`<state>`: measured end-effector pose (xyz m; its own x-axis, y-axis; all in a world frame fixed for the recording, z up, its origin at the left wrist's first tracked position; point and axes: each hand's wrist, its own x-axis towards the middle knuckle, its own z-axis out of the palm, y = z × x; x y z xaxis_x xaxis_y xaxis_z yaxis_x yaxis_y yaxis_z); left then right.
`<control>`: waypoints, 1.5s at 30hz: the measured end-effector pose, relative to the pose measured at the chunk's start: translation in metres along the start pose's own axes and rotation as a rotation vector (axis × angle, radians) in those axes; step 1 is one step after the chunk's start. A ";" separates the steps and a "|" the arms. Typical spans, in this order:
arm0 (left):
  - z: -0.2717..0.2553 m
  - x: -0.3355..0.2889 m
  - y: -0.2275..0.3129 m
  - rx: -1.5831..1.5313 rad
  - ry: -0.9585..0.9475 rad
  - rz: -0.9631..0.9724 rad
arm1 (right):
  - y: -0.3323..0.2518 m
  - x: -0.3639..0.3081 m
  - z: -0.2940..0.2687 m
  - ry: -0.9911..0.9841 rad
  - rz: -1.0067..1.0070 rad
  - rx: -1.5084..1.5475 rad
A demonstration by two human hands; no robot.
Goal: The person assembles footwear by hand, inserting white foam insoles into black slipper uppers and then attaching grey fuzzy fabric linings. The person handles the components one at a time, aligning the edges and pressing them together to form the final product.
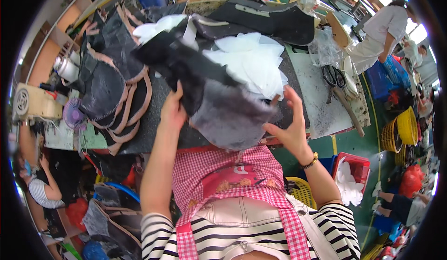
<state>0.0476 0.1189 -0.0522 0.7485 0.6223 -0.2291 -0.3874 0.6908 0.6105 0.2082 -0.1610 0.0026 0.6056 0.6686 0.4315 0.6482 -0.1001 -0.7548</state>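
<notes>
A limp piece of black and fuzzy grey material (233, 115), which looks like a boot upper or lining, hangs over the table edge in front of my apron. My left hand (173, 111) grips its left side, the fingers partly hidden behind it. At the piece's right edge, my right hand (292, 122) has its thumb and fingers spread apart; whether the thumb touches the material I cannot tell. The piece is blurred by motion. Just behind it lies a heap of thin white cut sheets (253, 62).
Dark pieces with pinkish edging (104, 90) are piled at the left. Black scissors (334, 76) lie on the board at the right, near a wooden-handled tool (348, 108). A small purple fan (73, 114) stands far left. A red basket (358, 167) holds white pieces. Other people work nearby.
</notes>
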 end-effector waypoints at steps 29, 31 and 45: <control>0.144 -0.110 0.027 1.878 -0.681 1.646 | -0.096 0.039 -0.070 -0.374 -0.563 -0.200; 0.152 -0.124 0.027 1.908 -0.650 1.676 | -0.106 0.041 -0.074 -0.413 -0.715 -0.179; 0.158 -0.165 0.053 1.773 -0.609 1.698 | -0.112 0.044 -0.075 -0.333 -1.062 0.083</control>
<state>-0.0111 -0.0054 0.1380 0.5607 -0.2647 0.7845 -0.1837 -0.9637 -0.1938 0.1969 -0.1755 0.1437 -0.3996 0.5510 0.7326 0.7231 0.6807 -0.1175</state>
